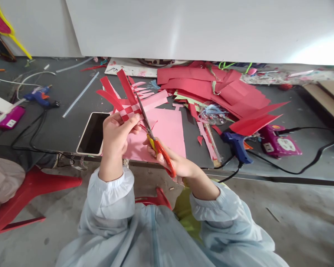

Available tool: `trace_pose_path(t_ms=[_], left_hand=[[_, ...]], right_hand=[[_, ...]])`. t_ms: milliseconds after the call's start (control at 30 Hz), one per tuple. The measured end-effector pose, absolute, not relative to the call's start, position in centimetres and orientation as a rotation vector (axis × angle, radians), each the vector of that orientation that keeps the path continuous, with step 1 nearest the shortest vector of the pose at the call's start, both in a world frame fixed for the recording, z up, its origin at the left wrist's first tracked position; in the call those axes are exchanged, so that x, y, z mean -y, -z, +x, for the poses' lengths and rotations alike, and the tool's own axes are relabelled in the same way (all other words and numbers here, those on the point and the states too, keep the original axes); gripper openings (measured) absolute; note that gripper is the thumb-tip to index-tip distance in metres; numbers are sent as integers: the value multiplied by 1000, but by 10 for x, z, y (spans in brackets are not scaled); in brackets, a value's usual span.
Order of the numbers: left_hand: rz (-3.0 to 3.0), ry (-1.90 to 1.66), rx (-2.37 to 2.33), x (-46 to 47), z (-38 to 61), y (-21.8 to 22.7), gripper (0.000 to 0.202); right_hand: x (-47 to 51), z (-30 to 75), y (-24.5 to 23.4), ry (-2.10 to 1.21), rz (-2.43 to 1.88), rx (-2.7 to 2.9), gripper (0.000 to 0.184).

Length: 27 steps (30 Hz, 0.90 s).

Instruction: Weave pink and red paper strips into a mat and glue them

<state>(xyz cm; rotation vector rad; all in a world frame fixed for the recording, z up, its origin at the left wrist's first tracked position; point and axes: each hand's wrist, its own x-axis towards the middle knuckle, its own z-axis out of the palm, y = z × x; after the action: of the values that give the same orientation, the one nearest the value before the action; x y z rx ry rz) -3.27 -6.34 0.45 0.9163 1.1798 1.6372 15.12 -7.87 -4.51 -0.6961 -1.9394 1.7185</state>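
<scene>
My left hand (117, 133) pinches a woven piece of red and pink paper strips (129, 98), held up over the table edge with loose strip ends fanning out to the back. My right hand (172, 163) is closed round the red and yellow handles of a pair of scissors (153, 139). The scissor blades point up and left along the right side of the woven piece. A pink paper sheet (167, 129) lies on the dark table (61, 126) just beneath both hands.
A phone (93, 133) lies face up left of my hands. A heap of red paper (219, 91) sits at the back right. Blue glue guns (236, 146) (40, 95), purple boxes (280, 142) and black cables lie around. A red stool (30, 189) stands at the left.
</scene>
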Motion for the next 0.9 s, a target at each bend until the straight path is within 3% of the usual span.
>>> trace_pose_path(t_ms=[300,900], left_hand=[[861,-1575,-1198,66,-32,-11,15],[898,-1573,-1255,65,-30,-14,15]], right_hand=[[78,152,47,-1793,-614,1939,76],[82,148,49,-1649,-539,1900,41]])
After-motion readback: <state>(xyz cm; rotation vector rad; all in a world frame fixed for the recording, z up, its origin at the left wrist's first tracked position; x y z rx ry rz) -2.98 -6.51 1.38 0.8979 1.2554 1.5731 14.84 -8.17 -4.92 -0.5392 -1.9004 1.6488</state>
